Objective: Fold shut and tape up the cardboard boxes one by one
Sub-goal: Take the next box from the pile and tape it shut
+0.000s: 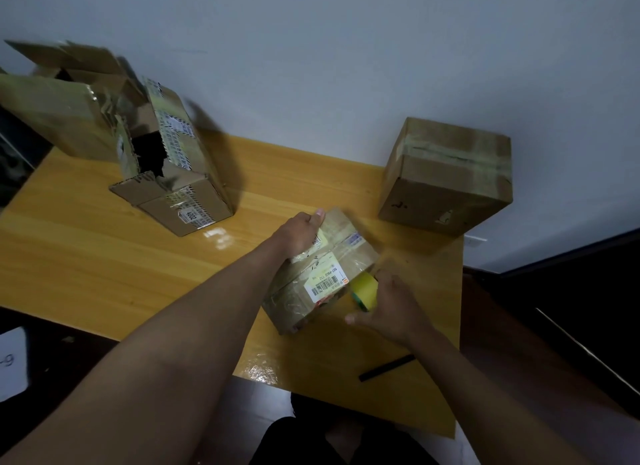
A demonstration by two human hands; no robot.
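Taping is the step in hand, judging from the head view: a small box [320, 269] lies with its flaps folded shut near the front middle of the table [86, 267], and both hands are on it; the left hand [303, 234] presses down on the far left part of the top, fingers curled over the far edge, steadying the box; the right hand [388, 305] grips a yellow roll of tape [365, 290] against the near right corner of the box, fingers wrapped round the roll, thumb toward the person; whether a strip is already stuck down I cannot tell, since the box carries old shiny tape and a barcode label [327, 284]; a taped box [446, 177] stands shut at the far right of the table, by the wall, well apart from the hands, so it looks done; two open boxes wait at the far left, one torn box [169, 167] on the table with its flaps loose, and a larger box [59, 108] behind it at the table's corner; a black pen [386, 367] lies near the front edge, just beside the right forearm; the next move, as I judge it, calls for pulling the roll across the top seam toward the left hand, which should keep the flaps flat, then pressing the strip down and cutting it.
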